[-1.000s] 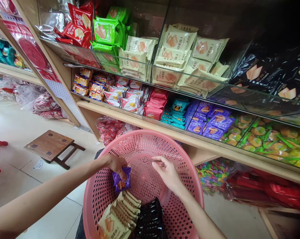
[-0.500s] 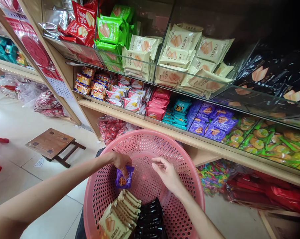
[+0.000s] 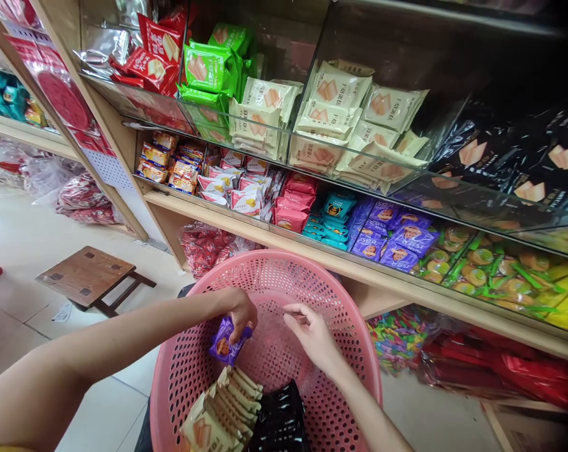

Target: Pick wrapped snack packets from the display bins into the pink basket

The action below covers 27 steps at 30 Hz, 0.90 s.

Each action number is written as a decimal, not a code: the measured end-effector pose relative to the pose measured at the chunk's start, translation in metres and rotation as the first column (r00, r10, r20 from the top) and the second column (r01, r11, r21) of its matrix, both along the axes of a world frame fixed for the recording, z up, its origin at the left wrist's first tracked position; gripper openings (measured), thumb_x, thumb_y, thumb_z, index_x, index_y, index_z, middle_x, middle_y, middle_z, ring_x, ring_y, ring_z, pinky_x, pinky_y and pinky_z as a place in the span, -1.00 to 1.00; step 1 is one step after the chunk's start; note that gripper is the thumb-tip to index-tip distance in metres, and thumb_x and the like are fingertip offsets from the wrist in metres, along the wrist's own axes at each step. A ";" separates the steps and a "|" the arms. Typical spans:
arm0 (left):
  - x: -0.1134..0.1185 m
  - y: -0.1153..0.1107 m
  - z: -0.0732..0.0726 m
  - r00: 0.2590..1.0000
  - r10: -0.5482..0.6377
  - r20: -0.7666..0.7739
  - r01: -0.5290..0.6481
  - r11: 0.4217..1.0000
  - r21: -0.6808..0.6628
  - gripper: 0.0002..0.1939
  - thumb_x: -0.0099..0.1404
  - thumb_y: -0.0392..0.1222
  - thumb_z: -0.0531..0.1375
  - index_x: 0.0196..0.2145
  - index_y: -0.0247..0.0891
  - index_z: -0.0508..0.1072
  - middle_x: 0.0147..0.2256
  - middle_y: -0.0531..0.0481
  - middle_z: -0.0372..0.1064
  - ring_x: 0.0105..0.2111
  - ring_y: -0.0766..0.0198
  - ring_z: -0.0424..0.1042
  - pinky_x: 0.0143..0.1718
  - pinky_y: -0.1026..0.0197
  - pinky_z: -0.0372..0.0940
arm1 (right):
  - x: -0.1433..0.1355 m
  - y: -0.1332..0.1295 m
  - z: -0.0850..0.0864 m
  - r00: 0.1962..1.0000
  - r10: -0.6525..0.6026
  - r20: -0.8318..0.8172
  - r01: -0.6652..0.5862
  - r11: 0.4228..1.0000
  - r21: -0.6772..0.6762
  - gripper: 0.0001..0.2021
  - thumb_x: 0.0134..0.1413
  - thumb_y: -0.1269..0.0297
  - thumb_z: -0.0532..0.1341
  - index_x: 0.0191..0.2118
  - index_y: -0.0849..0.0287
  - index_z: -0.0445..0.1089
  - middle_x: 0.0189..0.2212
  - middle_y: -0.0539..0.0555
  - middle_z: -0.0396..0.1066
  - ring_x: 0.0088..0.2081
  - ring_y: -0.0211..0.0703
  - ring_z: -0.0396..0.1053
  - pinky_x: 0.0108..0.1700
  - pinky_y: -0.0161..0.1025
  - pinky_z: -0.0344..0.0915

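While the left hand (image 3: 242, 314) grips a purple packet (image 3: 228, 341) by its far edge inside the pink basket (image 3: 359, 336), right hand (image 3: 313, 333) loosely open, wrapper looks light, slick, crushable; edge hold seems best.

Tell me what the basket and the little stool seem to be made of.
The basket: probably glossy pink plastic, judging by its smooth, evenly perforated wall and soft shine.

The stool: apparently wood with a worn brown finish; its top shows grain-like streaks and darker square patches.
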State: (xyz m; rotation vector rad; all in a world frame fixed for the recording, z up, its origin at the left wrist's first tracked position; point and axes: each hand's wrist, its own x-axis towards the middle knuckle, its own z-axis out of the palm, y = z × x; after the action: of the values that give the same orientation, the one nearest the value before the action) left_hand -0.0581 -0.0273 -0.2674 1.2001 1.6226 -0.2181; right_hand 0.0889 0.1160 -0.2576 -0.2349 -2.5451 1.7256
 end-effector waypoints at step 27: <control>0.089 -0.044 -0.011 0.517 0.475 -0.712 -0.285 0.880 0.380 -0.18 0.10 0.12 0.15 0.20 -0.35 0.00 -0.22 -0.30 0.31 -0.26 -0.01 0.37 -0.33 0.05 0.30 | 0.002 -0.006 0.001 1.000 0.029 -0.007 -0.029 0.999 0.022 -0.78 0.05 0.14 0.12 -0.24 0.12 0.39 -0.28 0.05 0.44 -0.25 -0.16 0.35 -0.16 -0.20 0.25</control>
State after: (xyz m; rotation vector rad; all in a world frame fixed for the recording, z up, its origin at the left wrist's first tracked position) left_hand 0.0309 -0.0718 -0.2781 0.8793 2.7385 -0.3206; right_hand 0.0913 0.1096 -0.2568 -0.1914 -2.5732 1.7048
